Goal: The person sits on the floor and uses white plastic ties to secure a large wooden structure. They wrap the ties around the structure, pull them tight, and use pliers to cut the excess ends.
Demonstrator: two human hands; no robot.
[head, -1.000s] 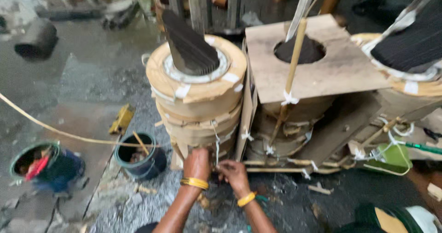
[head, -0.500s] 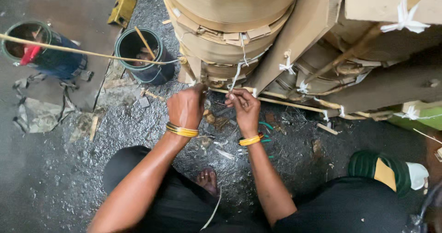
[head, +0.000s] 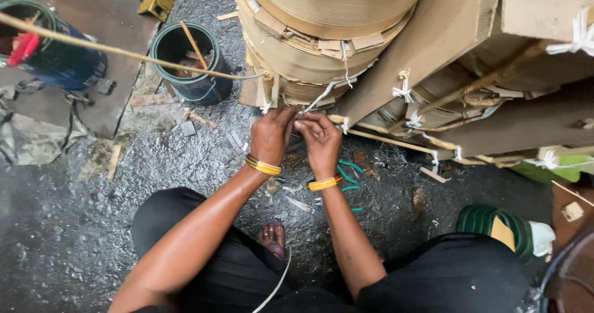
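A big paper-wrapped coil (head: 322,34) fills the top of the view, standing on wet, littered ground (head: 185,164) beside a leaning cardboard sheet (head: 427,47) and more wrapped windings to the right. Several white tape ties (head: 403,91) already sit knotted along the thin rods (head: 396,141) at the base, so part of the binding looks done, while the strip at the hands is not yet tied off. A dark bucket (head: 192,65) with sticks in it stands to the left of the coil, and a blue bucket (head: 52,56) stands further left. The left hand (head: 270,134) and right hand (head: 318,138), each with a yellow bangle at the wrist, meet at the coil's lower edge. Their fingertips are pressed close together, pinching a loose white tape strip (head: 322,93) that hangs down from the coil's wrapping. A green-handled tool (head: 348,170) lies on the ground just beside the right wrist.
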